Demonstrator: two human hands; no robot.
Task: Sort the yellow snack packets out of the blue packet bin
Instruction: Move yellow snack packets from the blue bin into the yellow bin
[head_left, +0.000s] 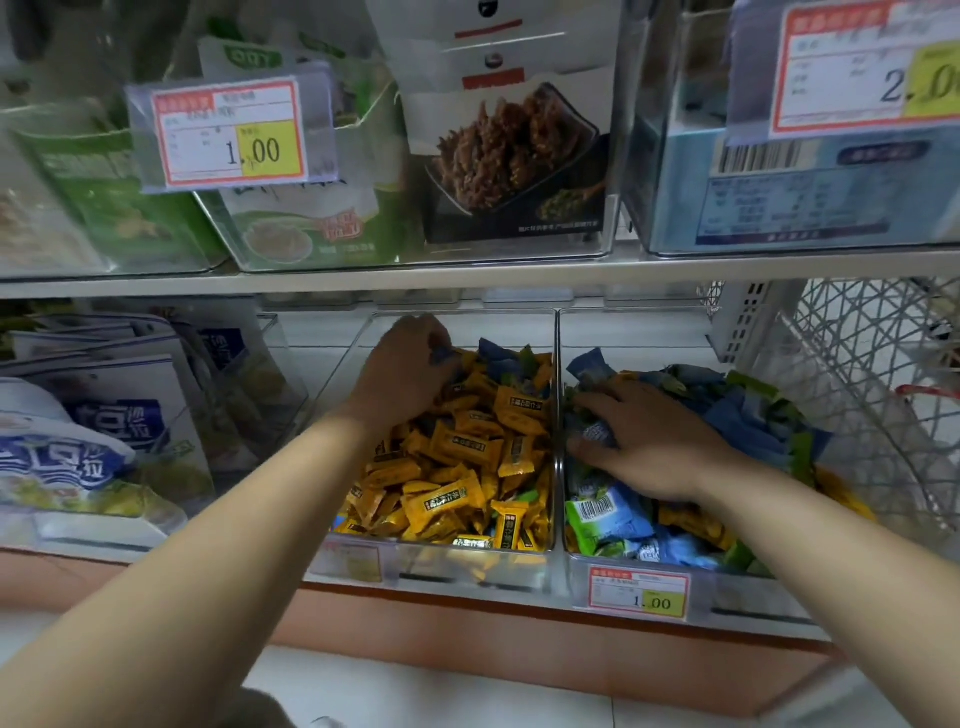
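On the front edge of the lower shelf, two clear bins are sitting side by side, touching. The left bin is holding a heap of yellow packets, with a few blue packets lying at its back edge. The blue packet bin, to the right, is holding mostly blue and green packets and is wearing a price tag on its front wall. The yellow snack packets are showing among them near the front, and more are lying along the bin's right edge.

The left hand is reaching to the back of the left bin, its fingers curling down and seemingly pinching a dark blue packet. The right hand is resting palm down on the blue heap near the bin's left wall, fingers straight and spread, holding nothing. Its fingertips are pressing a small blue packet. The nearest yellow snack packets are lying just beside the wrist, behind the fingers and not touching them. A white wire basket is standing at the shelf's right end.
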